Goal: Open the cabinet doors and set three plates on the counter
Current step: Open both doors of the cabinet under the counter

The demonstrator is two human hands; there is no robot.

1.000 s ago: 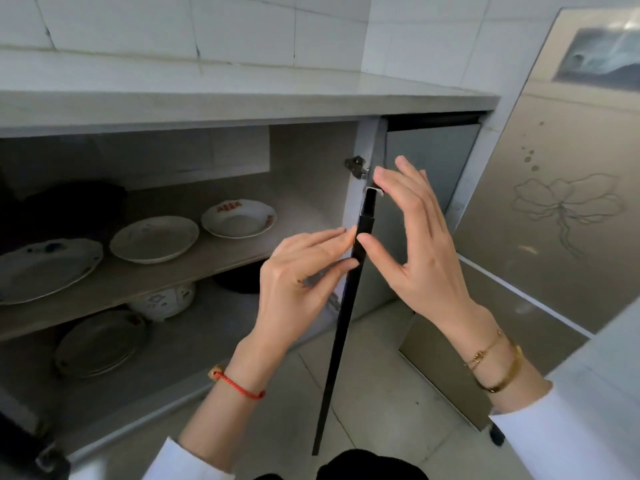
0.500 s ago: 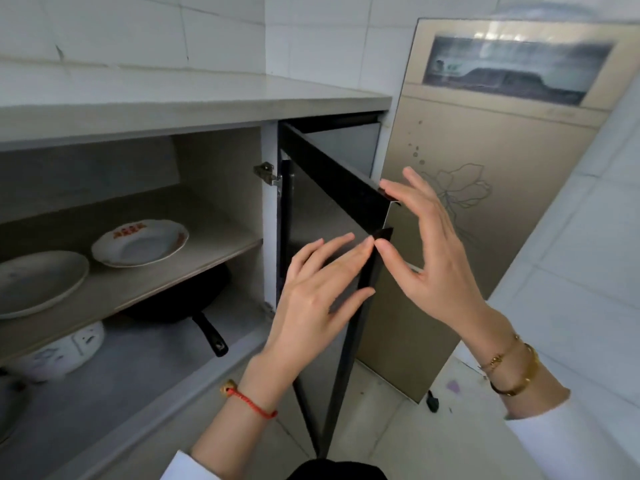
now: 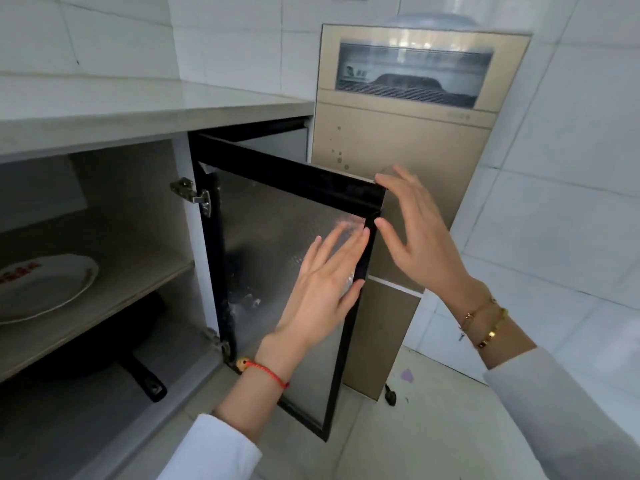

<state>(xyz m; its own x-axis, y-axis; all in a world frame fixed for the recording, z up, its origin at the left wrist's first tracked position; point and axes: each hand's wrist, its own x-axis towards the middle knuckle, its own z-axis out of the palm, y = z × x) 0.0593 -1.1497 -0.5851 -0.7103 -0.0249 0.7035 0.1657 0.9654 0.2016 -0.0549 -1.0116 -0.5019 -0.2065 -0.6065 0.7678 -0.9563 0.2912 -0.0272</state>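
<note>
White-sleeved arms reached toward a cabinet door (image 3: 277, 258) that stood swung well out on its hinges, its black frame edge-on between two hands. A left hand (image 3: 325, 285) lay flat against the door's inner frosted panel, fingers straight and holding nothing, while a right hand (image 3: 415, 237) rested with straight fingers on the outer top corner, thumb touching the frame edge and gripping nothing. Further in, one plate (image 3: 45, 289) sat on the upper shelf (image 3: 145, 282), a dark pan (image 3: 114, 351) below it. Beyond, the pale bench (image 3: 156, 105) showed no plates on its visible stretch. Judged from this, the door-opening looked near done on this side; all three plates were yet to be lifted out.
</note>
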